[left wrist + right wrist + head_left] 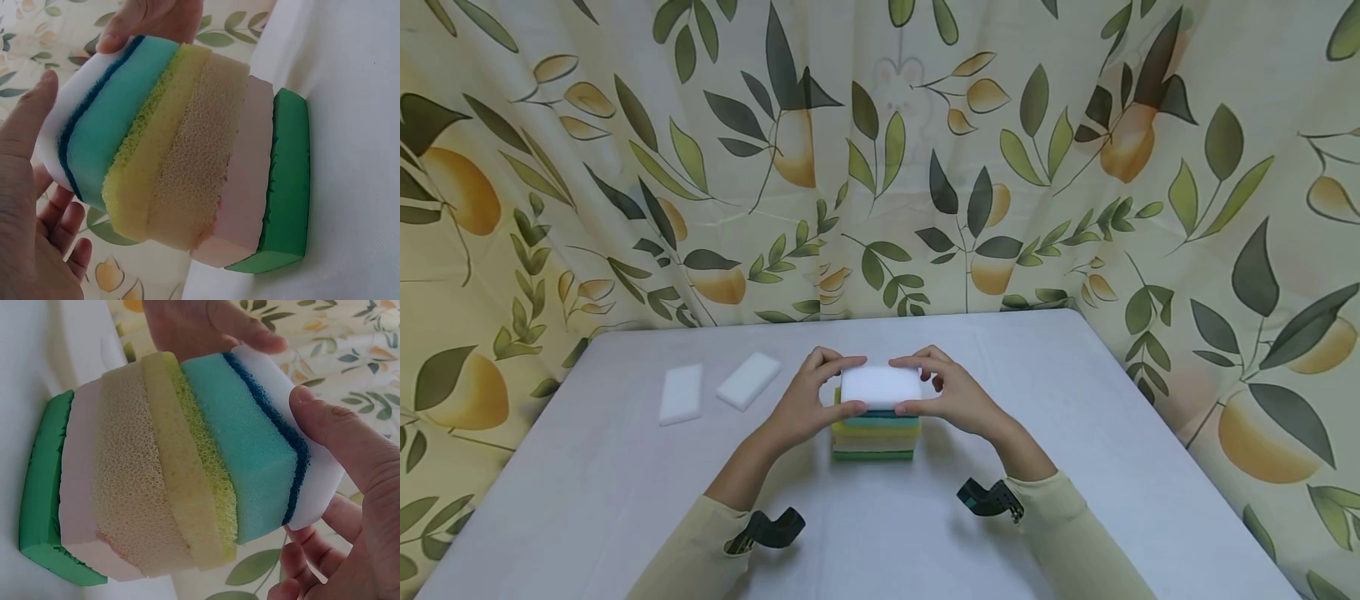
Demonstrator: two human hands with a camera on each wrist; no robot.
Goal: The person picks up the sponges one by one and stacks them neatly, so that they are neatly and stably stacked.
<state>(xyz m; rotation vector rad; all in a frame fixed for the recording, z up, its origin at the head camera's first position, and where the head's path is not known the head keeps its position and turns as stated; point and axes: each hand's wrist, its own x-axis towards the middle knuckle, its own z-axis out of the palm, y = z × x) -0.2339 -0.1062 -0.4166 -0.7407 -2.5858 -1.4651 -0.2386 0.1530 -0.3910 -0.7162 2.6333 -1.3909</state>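
A stack of sponges stands on the table, with a white sponge [880,387] lying on top. My left hand [805,402] holds the left end of that white sponge between thumb and fingers. At its right end, my right hand [955,395] grips it the same way. Directly below comes a turquoise sponge [122,119] with a dark blue scouring layer [272,422] against the white one. Under it are a yellow sponge [178,456], a porous beige sponge [203,137], a pale pink sponge [244,169] and, at the bottom, a green sponge [290,181].
Two more white sponges, one nearly straight [681,394] and one slanted [748,381], lie flat to the left of the stack. A white cloth covers the table [625,500]. Behind it hangs a leaf-and-fruit patterned curtain [887,208].
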